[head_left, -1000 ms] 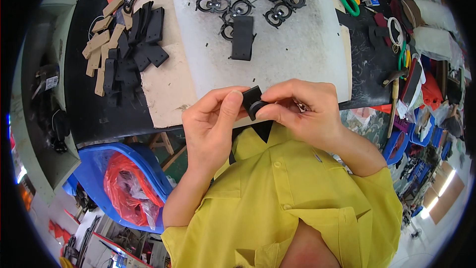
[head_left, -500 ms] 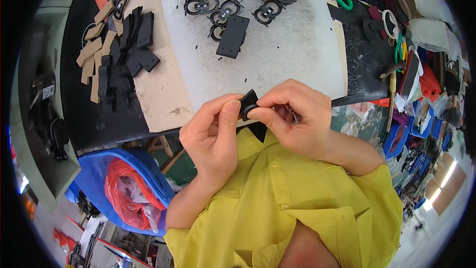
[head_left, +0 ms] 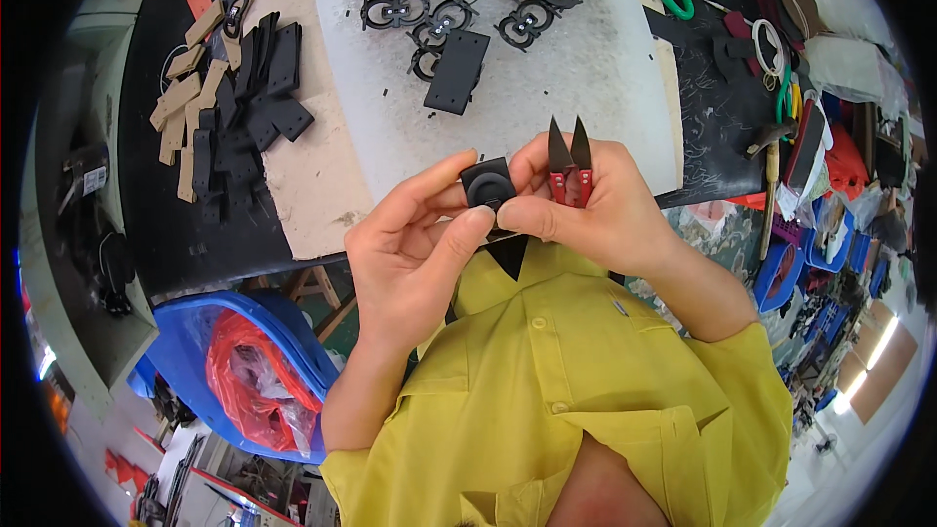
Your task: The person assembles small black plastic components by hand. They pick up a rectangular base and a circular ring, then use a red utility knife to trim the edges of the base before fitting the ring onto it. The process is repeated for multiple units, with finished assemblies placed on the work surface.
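From my end, the black piece point(head_left: 476, 172) is pinched up near the counter's point(head_left: 722, 151) near edge, its round face toward me. To handle it well, I'd press evenly with both thumbs and hold the snips' point(head_left: 559, 158) blades clear of skin. The left hand point(head_left: 405, 249) grips the piece by thumb and fingers, some hidden behind it, so I can't judge how firmly. The right hand point(head_left: 615, 215) clasps the snips, blades parted, its thumb against the piece. Beyond lie a black tab point(head_left: 457, 73) and rings point(head_left: 527, 21).

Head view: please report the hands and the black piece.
Left hand holding black piece with round disc. Right hand at its edge, holding red-handled thread snips. Blades spread, pointing forward; nothing seen in the way.
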Action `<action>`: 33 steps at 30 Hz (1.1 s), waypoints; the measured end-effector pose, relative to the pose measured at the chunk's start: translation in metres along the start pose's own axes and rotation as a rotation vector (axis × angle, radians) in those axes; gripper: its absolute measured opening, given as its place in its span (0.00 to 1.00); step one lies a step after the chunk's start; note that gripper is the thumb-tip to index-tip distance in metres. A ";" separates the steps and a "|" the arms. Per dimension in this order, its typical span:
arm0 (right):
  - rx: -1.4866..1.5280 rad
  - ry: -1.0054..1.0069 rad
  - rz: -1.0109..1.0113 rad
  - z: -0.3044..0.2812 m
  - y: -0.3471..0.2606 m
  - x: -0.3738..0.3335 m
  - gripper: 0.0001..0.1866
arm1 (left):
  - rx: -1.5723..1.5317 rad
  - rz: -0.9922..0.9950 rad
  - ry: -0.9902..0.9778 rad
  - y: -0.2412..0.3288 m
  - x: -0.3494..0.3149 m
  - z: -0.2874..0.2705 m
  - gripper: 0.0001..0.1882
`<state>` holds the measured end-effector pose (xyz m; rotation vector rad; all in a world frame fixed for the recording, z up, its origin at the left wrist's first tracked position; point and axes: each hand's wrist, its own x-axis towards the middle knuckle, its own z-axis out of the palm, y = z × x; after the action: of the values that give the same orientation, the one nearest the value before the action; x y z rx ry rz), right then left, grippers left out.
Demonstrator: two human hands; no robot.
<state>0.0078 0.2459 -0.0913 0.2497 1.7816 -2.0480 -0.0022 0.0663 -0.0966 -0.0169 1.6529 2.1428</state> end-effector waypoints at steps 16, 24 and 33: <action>0.112 0.063 0.068 0.000 -0.013 0.009 0.11 | -0.132 -0.133 0.160 0.007 0.013 0.000 0.23; -0.912 -0.058 -0.967 -0.016 0.004 0.002 0.15 | -0.209 -0.358 0.072 0.009 0.004 -0.021 0.11; -0.287 0.061 -0.115 0.001 -0.009 -0.001 0.06 | -0.062 -0.319 0.020 0.011 0.001 -0.004 0.09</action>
<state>0.0047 0.2457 -0.0828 0.1285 2.1432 -1.8447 -0.0074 0.0605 -0.0882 -0.3012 1.4804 1.9541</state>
